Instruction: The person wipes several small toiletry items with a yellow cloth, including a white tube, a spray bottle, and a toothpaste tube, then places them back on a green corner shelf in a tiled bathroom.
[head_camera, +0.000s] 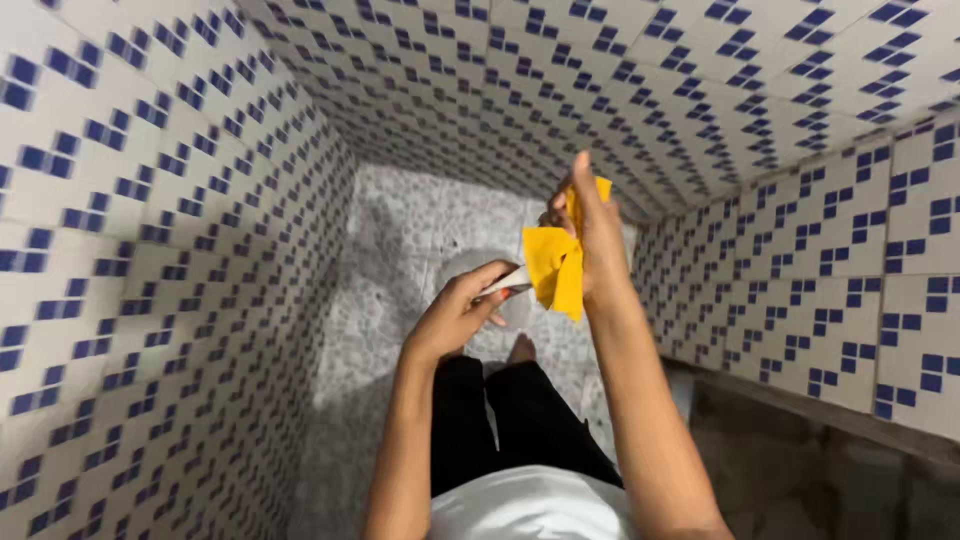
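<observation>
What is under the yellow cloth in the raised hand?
The right hand grips the yellow cloth; a pale tool held by the left hand runs beneath it. Its far end is covered.

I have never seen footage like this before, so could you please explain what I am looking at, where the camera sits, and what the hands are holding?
There is no machine here. The single picture comes from a camera worn on a person's head, looking down at their own two bare arms. The right hand grips a yellow cloth. The left hand holds a slim pale object with a red part; I cannot tell what it is. Below them lies a speckled grey floor, enclosed by white walls with blue tile patterns. The person's dark trousers and one bare foot show underneath.
</observation>
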